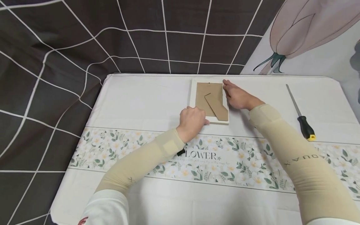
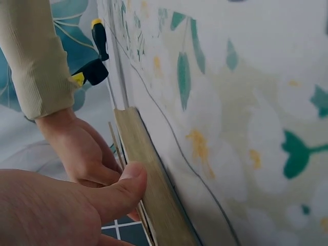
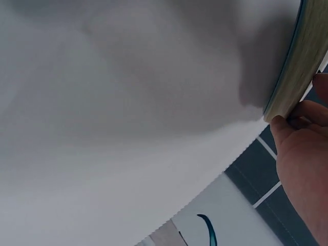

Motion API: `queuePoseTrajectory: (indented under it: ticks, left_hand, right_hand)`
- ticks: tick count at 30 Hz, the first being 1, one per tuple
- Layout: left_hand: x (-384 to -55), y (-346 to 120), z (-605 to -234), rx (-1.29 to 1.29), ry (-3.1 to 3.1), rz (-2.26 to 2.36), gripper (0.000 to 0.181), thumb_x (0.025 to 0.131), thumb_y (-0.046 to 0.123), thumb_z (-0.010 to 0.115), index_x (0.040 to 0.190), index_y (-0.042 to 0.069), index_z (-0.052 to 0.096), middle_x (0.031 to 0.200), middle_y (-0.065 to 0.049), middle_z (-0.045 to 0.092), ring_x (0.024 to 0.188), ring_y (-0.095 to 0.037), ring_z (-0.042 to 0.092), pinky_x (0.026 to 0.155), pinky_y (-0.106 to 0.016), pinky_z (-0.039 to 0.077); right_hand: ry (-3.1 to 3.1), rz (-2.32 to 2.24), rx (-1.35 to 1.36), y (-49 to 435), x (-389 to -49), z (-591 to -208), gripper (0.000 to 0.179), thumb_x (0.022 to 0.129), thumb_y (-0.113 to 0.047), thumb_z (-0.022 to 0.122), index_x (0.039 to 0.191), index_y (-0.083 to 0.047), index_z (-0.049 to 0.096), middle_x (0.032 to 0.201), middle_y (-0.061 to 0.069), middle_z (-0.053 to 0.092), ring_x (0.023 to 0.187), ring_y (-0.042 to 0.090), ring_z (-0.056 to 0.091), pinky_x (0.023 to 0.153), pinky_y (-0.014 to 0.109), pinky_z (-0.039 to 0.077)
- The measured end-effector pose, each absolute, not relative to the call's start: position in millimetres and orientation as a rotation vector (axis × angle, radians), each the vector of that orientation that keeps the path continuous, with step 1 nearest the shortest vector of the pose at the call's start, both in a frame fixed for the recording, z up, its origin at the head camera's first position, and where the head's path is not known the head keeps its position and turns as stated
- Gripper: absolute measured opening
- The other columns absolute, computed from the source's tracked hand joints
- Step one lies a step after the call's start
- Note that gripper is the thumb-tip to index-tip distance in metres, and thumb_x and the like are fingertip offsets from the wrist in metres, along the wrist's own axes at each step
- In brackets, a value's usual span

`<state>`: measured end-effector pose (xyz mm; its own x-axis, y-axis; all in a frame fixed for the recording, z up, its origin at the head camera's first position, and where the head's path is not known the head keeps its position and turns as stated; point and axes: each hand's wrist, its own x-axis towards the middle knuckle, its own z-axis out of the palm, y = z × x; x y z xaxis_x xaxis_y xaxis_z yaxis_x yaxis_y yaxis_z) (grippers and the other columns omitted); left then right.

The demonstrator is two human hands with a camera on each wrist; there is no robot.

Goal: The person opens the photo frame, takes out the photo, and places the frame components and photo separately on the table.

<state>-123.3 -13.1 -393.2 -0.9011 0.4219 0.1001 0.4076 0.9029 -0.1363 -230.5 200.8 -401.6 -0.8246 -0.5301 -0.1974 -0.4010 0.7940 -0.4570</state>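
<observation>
A picture frame [image 1: 201,100] with a pale border lies back up at the far middle of the table, its brown backing and folding stand [image 1: 216,109] showing. My left hand [image 1: 192,122] grips its near left corner, fingers curled over the border. In the left wrist view the left thumb [image 2: 134,174] presses on the frame's wood-coloured side edge [image 2: 154,189]. At the far right corner my right hand [image 1: 239,97] holds the frame by its right side. The right wrist view shows the right thumb [image 3: 279,128] against the end of that edge [image 3: 302,56].
To the right lies a tool with a long tapering metal shaft and a black and yellow handle [image 1: 306,128]. A floral printed band [image 1: 239,162] crosses the white tablecloth [image 1: 140,103]. A small black object [image 1: 181,152] shows beside the left wrist. Dark checked cloth [image 1: 185,47] hangs behind the table.
</observation>
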Motion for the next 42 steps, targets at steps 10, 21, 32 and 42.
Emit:
queuePoseTrajectory:
  ticks: [10, 21, 32, 42]
  left_hand:
    - [-125, -11, -396, -0.655, -2.861, 0.168, 0.047, 0.082, 0.067, 0.066, 0.066, 0.024, 0.074, 0.050, 0.008, 0.055, 0.050, -0.008, 0.053, 0.037, -0.022, 0.032]
    - [-166, -47, -369, -0.658, -3.190, -0.312, 0.053, 0.081, 0.062, 0.075, 0.066, 0.013, 0.062, 0.067, -0.002, 0.063, 0.060, -0.018, 0.058, 0.053, -0.034, 0.049]
    - [-226, -81, -369, -1.069, -3.252, -0.585, 0.134, 0.071, 0.062, 0.084, 0.161, 0.004, 0.004, 0.165, -0.025, -0.011, 0.152, -0.042, -0.005, 0.123, -0.055, 0.005]
    - [-242, -79, -388, -1.136, -3.475, -0.569, 0.151, 0.063, 0.063, 0.088, 0.159, 0.005, -0.015, 0.162, -0.020, -0.026, 0.152, -0.031, -0.019, 0.122, -0.051, -0.004]
  right_hand:
    - [2.682, -0.553, -0.725, 202, -231, -398, 0.051, 0.101, -0.001, 0.031, 0.144, 0.026, 0.026, 0.159, 0.038, 0.010, 0.150, 0.048, 0.007, 0.124, 0.048, 0.006]
    - [2.788, -0.617, -0.558, 207, -212, -396, 0.067, 0.101, -0.011, 0.043, 0.151, 0.020, 0.011, 0.159, 0.039, 0.006, 0.151, 0.047, 0.004, 0.123, 0.050, 0.004]
    - [2.850, -0.700, -0.294, 181, -169, -380, 0.085, 0.100, -0.029, 0.057, 0.156, 0.011, 0.007, 0.156, 0.044, 0.004, 0.146, 0.056, 0.008, 0.118, 0.062, 0.016]
    - [2.892, -0.555, -0.366, 154, -142, -389, 0.084, 0.099, -0.031, 0.061, 0.156, 0.011, 0.015, 0.156, 0.042, 0.013, 0.147, 0.053, 0.016, 0.117, 0.059, 0.023]
